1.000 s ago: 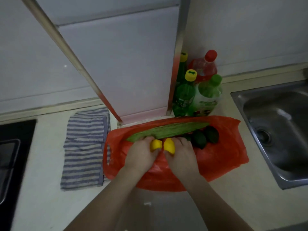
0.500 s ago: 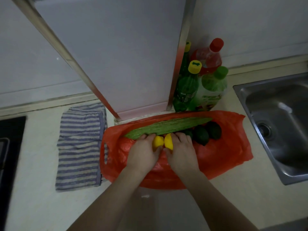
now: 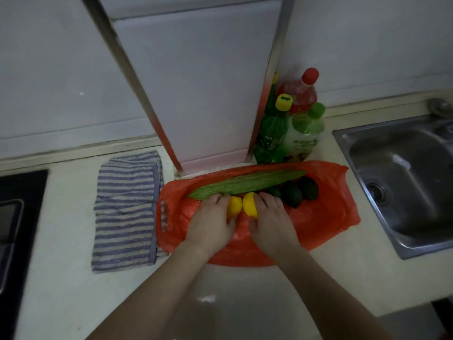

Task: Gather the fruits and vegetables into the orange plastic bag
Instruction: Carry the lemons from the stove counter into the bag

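Left hand curled round left yellow fruit, right hand round right yellow fruit, side by side on orange plastic bag; gourd lay just beyond both, long axis left-right; either hand equally near.

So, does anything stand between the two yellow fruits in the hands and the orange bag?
Nothing visible does. The left hand grips the left yellow fruit, the right hand the right yellow fruit, both directly over the orange bag; the long green gourd lies just beyond.
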A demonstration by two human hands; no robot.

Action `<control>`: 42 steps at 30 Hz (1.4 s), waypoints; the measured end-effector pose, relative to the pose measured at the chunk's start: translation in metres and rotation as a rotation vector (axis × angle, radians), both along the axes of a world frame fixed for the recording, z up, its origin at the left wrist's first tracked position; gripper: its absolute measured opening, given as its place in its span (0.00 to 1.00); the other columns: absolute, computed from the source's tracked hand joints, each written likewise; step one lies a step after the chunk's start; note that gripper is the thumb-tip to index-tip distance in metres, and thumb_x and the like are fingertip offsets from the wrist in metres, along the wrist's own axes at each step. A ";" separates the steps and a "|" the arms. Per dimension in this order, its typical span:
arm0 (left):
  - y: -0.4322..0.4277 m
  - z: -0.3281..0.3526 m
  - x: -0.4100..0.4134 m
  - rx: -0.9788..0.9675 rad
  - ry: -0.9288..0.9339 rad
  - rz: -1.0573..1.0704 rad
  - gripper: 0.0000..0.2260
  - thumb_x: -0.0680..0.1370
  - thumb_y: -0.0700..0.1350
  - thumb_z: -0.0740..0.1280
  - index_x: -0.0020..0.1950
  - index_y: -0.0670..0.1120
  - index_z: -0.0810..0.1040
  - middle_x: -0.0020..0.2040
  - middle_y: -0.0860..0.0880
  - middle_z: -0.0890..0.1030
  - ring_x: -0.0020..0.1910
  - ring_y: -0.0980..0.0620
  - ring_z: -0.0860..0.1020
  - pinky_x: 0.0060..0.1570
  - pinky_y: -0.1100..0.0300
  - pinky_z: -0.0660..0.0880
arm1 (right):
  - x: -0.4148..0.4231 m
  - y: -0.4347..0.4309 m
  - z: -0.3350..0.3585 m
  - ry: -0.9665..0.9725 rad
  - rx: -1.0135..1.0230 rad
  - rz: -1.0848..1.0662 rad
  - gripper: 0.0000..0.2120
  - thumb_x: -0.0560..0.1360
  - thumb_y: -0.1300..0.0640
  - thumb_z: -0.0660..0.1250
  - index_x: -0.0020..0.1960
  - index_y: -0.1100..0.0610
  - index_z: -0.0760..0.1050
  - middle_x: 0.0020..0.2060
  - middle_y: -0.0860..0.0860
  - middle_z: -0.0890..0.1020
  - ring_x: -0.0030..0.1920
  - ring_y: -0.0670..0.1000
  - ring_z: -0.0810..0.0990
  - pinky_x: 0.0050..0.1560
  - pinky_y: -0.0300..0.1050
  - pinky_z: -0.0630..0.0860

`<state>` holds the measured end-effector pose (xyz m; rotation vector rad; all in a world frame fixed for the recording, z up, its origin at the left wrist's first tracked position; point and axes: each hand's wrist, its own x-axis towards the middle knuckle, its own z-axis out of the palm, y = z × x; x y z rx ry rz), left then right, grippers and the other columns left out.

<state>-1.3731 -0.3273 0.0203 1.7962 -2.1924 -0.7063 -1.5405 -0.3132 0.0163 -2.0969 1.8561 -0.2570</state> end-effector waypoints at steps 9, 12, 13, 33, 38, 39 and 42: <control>0.027 0.030 0.019 -0.155 -0.185 -0.093 0.23 0.78 0.52 0.60 0.72 0.48 0.67 0.72 0.46 0.68 0.71 0.44 0.64 0.72 0.48 0.58 | 0.007 0.029 0.036 0.229 -0.085 0.019 0.26 0.75 0.49 0.61 0.71 0.58 0.66 0.67 0.55 0.71 0.68 0.57 0.66 0.65 0.52 0.69; 0.041 0.047 0.030 -0.193 -0.194 -0.106 0.22 0.79 0.52 0.58 0.73 0.49 0.65 0.73 0.47 0.67 0.73 0.46 0.61 0.74 0.47 0.53 | 0.016 0.045 0.052 0.253 -0.139 -0.005 0.24 0.76 0.50 0.61 0.69 0.59 0.68 0.65 0.55 0.73 0.67 0.58 0.69 0.64 0.53 0.69; 0.046 0.053 0.035 -0.204 -0.194 -0.108 0.22 0.80 0.51 0.57 0.73 0.49 0.65 0.73 0.48 0.66 0.74 0.46 0.61 0.74 0.47 0.53 | 0.019 0.051 0.057 0.254 -0.152 -0.010 0.23 0.76 0.50 0.60 0.68 0.59 0.69 0.64 0.55 0.74 0.66 0.58 0.69 0.64 0.53 0.69; 0.178 0.189 0.113 -0.453 -0.186 -0.023 0.25 0.75 0.53 0.50 0.66 0.46 0.74 0.64 0.45 0.76 0.64 0.44 0.72 0.65 0.49 0.66 | 0.060 0.193 0.203 0.197 -0.361 -0.108 0.24 0.78 0.50 0.55 0.70 0.61 0.68 0.66 0.56 0.72 0.68 0.57 0.67 0.70 0.52 0.63; 0.231 0.201 0.126 -0.453 -0.195 0.002 0.22 0.75 0.53 0.50 0.63 0.48 0.74 0.61 0.46 0.75 0.61 0.44 0.73 0.62 0.49 0.70 | 0.065 0.250 0.218 0.169 -0.426 -0.094 0.21 0.77 0.51 0.56 0.65 0.62 0.72 0.61 0.57 0.76 0.63 0.57 0.71 0.65 0.50 0.66; 0.242 0.203 0.129 -0.449 -0.192 0.004 0.21 0.75 0.53 0.50 0.62 0.48 0.74 0.61 0.46 0.75 0.61 0.44 0.73 0.61 0.49 0.70 | 0.066 0.263 0.220 0.164 -0.441 -0.092 0.22 0.77 0.51 0.56 0.64 0.62 0.73 0.60 0.57 0.76 0.62 0.57 0.72 0.64 0.50 0.67; 0.278 0.208 0.138 -0.453 -0.175 0.017 0.22 0.76 0.53 0.50 0.64 0.47 0.73 0.64 0.45 0.75 0.63 0.43 0.73 0.62 0.48 0.70 | 0.073 0.300 0.224 0.147 -0.479 -0.083 0.22 0.77 0.52 0.56 0.64 0.63 0.73 0.59 0.58 0.77 0.62 0.58 0.72 0.64 0.50 0.68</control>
